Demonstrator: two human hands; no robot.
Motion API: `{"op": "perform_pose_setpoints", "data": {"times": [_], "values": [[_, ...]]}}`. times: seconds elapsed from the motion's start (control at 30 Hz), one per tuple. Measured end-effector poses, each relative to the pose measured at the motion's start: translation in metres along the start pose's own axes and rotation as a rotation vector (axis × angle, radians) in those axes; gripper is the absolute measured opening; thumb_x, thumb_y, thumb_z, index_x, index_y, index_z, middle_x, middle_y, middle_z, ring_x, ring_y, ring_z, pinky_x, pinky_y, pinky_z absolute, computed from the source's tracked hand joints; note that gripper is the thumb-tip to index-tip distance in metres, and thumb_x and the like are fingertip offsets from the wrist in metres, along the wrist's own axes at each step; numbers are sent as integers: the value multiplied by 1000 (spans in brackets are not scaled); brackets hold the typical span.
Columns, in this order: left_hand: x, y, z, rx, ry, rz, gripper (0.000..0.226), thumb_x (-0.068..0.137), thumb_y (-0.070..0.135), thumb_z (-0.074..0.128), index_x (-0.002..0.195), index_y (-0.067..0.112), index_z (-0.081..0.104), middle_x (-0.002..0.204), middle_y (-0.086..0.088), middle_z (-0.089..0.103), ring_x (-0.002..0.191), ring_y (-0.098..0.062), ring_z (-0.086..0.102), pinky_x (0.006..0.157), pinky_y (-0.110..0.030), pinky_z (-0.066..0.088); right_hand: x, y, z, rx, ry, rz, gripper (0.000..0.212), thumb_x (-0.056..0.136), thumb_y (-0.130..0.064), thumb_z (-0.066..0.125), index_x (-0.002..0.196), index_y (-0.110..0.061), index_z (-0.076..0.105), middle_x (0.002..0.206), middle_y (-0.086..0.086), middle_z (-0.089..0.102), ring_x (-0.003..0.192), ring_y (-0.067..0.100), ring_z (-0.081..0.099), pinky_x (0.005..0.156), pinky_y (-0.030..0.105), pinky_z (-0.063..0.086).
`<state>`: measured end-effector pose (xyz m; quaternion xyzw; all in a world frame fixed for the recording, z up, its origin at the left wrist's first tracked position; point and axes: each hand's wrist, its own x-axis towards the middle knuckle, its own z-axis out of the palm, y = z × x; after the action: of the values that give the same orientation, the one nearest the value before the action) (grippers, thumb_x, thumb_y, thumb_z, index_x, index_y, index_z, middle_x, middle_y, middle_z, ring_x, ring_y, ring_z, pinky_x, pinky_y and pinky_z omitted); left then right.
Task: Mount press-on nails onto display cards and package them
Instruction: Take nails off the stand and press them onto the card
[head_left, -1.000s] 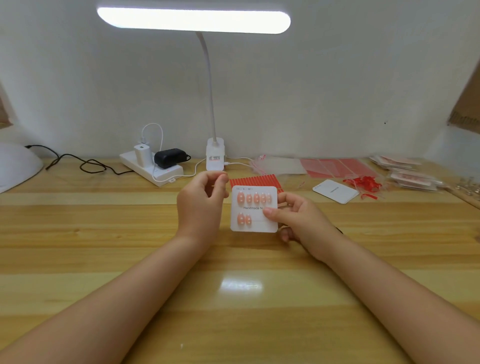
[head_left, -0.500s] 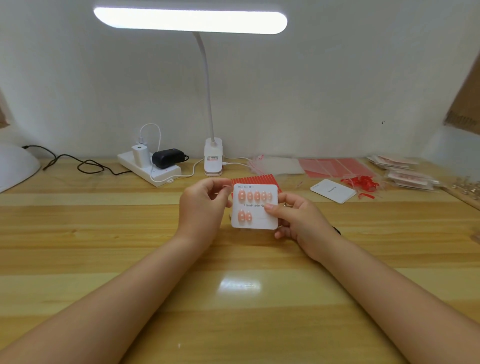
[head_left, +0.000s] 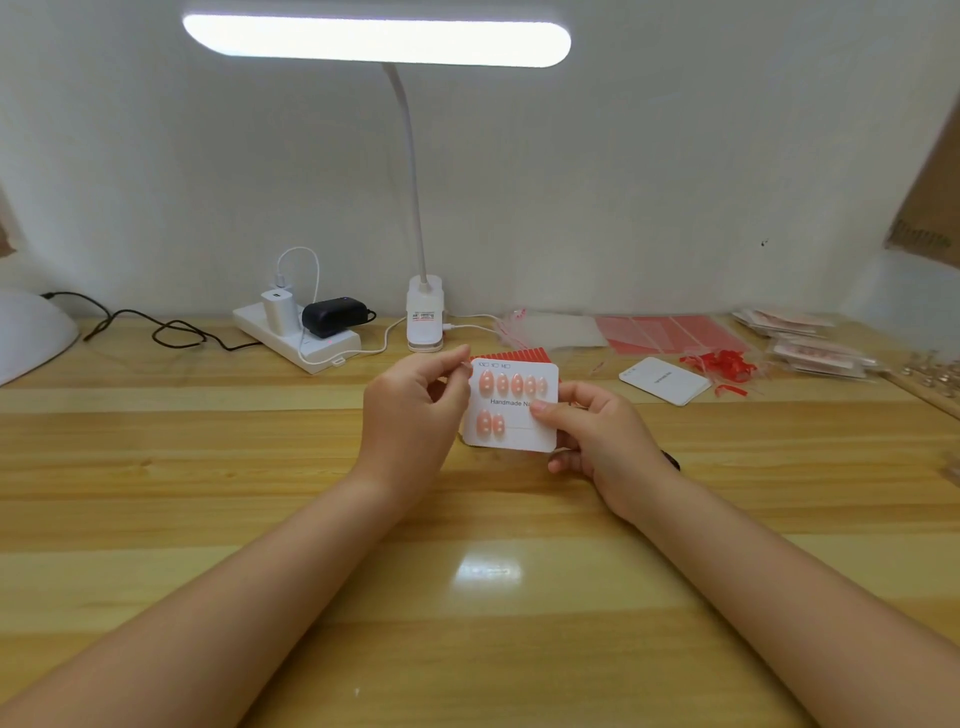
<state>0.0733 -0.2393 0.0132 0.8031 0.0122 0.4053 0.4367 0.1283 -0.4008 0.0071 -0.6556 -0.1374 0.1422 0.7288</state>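
One white display card (head_left: 511, 408) sits at the centre of the frame, held up above the wooden bench (head_left: 208, 467). It carries seven pink press-on nails (head_left: 511, 384) — five in a row along its top, two at its lower left — with printed lettering between the rows. The right hand (head_left: 597, 441) grips the card's right edge, thumb pressed on the front face and fingers curled behind it. The left hand (head_left: 410, 415) is just beside the card's upper left corner, its thumb and forefinger pinched together at that corner; whether they hold something small there is too fine to tell. Behind the card a red ribbed sheet (head_left: 519, 355) shows along its top edge.

To the right of centre, one more white card (head_left: 665, 380) lies flat on the bench, with a small heap of red strips (head_left: 722, 364) beside it. Further back lie clear bags and red sheets (head_left: 670, 335), and at the right edge a stack of filled packets (head_left: 810, 348) — their number cannot be counted.

Upper centre, one lamp (head_left: 376, 41) glows, its clip base (head_left: 425, 322) standing on the bench. Left of it lies one power strip (head_left: 296, 338) with two plugs.
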Motion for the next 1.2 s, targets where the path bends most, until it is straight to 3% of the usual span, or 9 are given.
{"op": "perform_pose_setpoints", "data": {"times": [0.13, 0.33, 0.47, 0.63, 0.73, 0.8, 0.97, 1.07, 1.2], "values": [[-1, 3, 1, 25, -40, -4, 16, 91, 14, 60, 103, 17, 70, 90, 3, 69, 71, -11, 62, 59, -24, 53, -1, 2, 1, -42, 20, -27, 7, 88, -8, 65, 93, -13, 66, 88, 9, 71, 65, 14, 67, 45, 24, 49], [-2, 6, 1, -34, -85, -37, 14, 94, 18, 56, 99, 22, 68, 83, 13, 65, 69, -12, 63, 60, -32, 54, -1, 2, 2, -60, 33, -35, 6, 87, -9, 67, 91, -14, 66, 80, 3, 71, 64, 12, 67, 46, 24, 50], [-3, 9, 0, -66, -73, -24, 20, 87, 16, 66, 106, 21, 68, 75, 19, 65, 55, -2, 62, 50, -16, 50, -1, 2, 3, -96, 56, -55, 6, 87, -10, 68, 90, -15, 67, 75, -2, 71, 62, 11, 68, 45, 24, 50], [-3, 12, 0, -123, -103, -109, 12, 80, 20, 73, 90, 12, 73, 81, 13, 70, 54, -9, 67, 47, -20, 52, -1, 2, 5, -144, 75, -69, 6, 87, -13, 68, 91, -18, 67, 78, 0, 72, 62, 10, 69, 46, 24, 50], [-4, 13, 0, -129, -98, -90, 16, 84, 19, 70, 75, 7, 65, 74, 4, 69, 50, -9, 65, 42, -18, 48, -1, 1, 7, -155, 71, -82, 6, 87, -12, 67, 89, -17, 66, 80, 2, 71, 62, 9, 68, 45, 23, 49], [-3, 14, 0, -105, -103, -94, 21, 89, 21, 64, 76, 5, 60, 64, -4, 66, 44, -9, 62, 41, -18, 45, -2, 0, 8, -158, 68, -92, 6, 87, -11, 67, 89, -17, 67, 79, 2, 72, 63, 10, 68, 45, 23, 49], [-1, 15, 1, -110, -134, -133, 19, 86, 23, 69, 76, 11, 57, 57, -1, 63, 40, -11, 58, 42, -19, 45, -4, -4, 6, -139, 73, -111, 5, 87, -10, 66, 92, -12, 67, 72, -2, 70, 58, 9, 67, 44, 21, 48], [0, 17, 1, -226, -117, -175, 25, 80, 18, 75, 73, 12, 52, 59, -4, 63, 43, -11, 59, 40, -19, 45, -3, -8, 4, -133, 89, -114, 4, 87, -10, 66, 89, -14, 67, 75, 0, 70, 58, 9, 66, 45, 22, 49], [1, 17, 0, -272, -141, -173, 20, 83, 12, 71, 84, 19, 53, 66, -8, 66, 47, -11, 59, 40, -22, 47, -3, -13, 3, -90, 118, -119, 5, 87, -9, 66, 90, -12, 67, 80, 4, 70, 56, 8, 64, 44, 21, 48]]}}
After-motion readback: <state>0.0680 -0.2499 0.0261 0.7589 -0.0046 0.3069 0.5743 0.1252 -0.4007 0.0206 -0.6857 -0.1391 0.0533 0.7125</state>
